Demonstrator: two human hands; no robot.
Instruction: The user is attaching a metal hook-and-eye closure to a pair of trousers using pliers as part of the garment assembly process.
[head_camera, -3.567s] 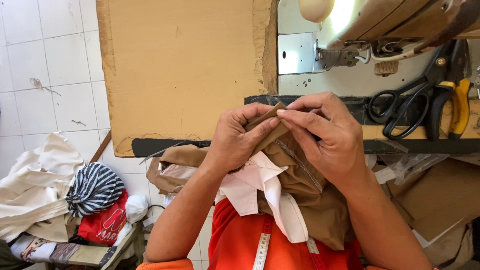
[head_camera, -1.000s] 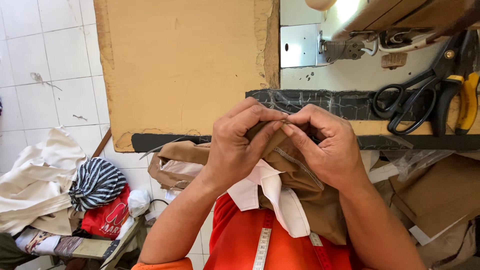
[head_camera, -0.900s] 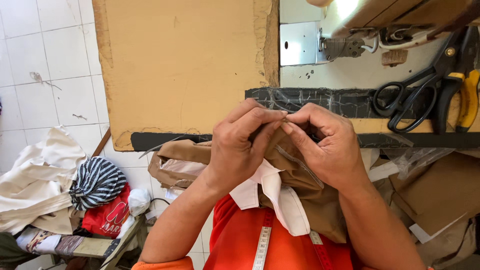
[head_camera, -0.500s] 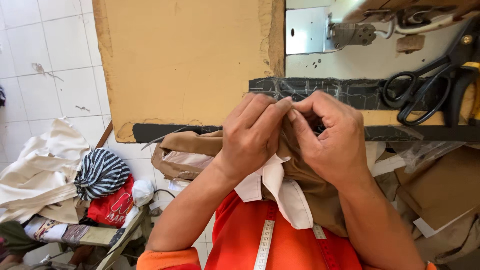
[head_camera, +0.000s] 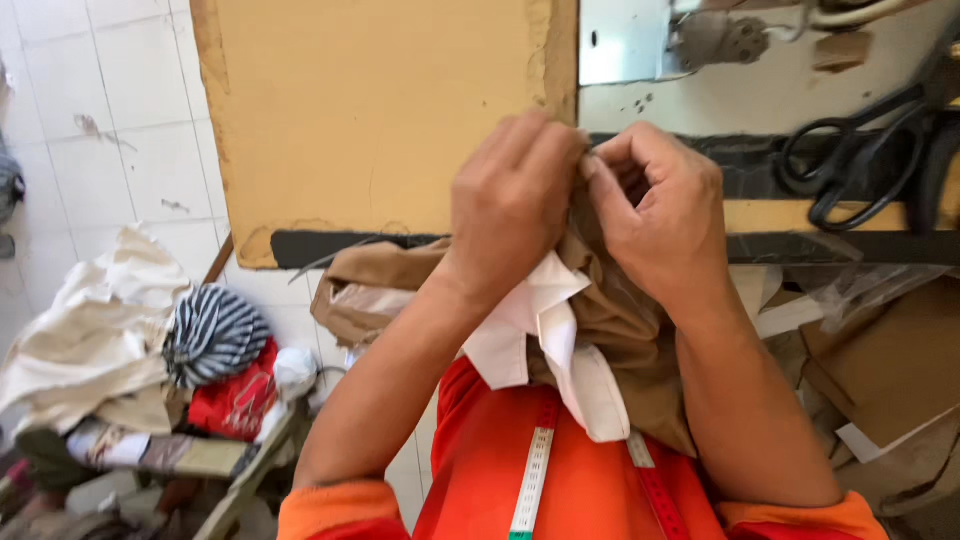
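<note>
Surface: sewing table (head_camera: 380, 120) with a tan, worn-edged top and a dark front edge; at its right a pale grey machine bed (head_camera: 750, 95) with a metal plate. Black-handled scissors (head_camera: 850, 165) lie on the table's right end.

Room: white tiled floor (head_camera: 90, 110) at left. A low wooden stool (head_camera: 230, 465) near the floor carries a heap of cloth: cream fabric (head_camera: 90, 330), a striped black-and-white piece (head_camera: 215, 335), a red piece (head_camera: 235, 405). Brown fabric pieces (head_camera: 880, 370) lie stacked at lower right.

Containers: none discernible.

Item in hand: brown garment (head_camera: 610, 320) with white lining (head_camera: 545, 335), held up in front of the table edge and hanging down over the person's orange-clad lap. A measuring tape (head_camera: 530, 480) hangs down the orange shirt.

Left hand (head_camera: 515, 200): fingers curled, pinching the garment's top edge. Right hand (head_camera: 660, 210): likewise closed on the same edge, thumb and forefinger pressed together. The two hands touch at the fingertips.
</note>
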